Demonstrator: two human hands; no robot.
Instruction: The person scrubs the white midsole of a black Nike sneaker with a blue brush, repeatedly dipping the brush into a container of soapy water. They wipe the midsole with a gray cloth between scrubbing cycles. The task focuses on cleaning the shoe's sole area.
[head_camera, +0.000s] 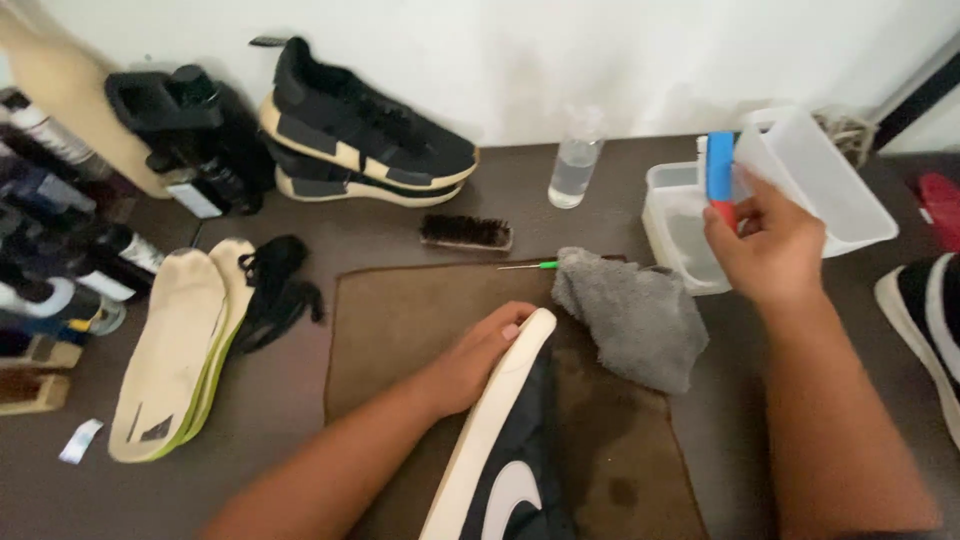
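Left hand (478, 358) grips the black sneaker (505, 455) by its cream sole, lying on the brown mat (400, 310); right hand (765, 248) clasps a blue-red brush (720, 176) over the water tub (680, 240), beside the grey cloth (630, 315)

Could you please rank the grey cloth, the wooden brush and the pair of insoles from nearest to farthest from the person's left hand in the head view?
From the left hand:
1. Grey cloth, just to its right on the brown mat.
2. Wooden brush, beyond the mat's far edge.
3. Pair of insoles, far left on the table.
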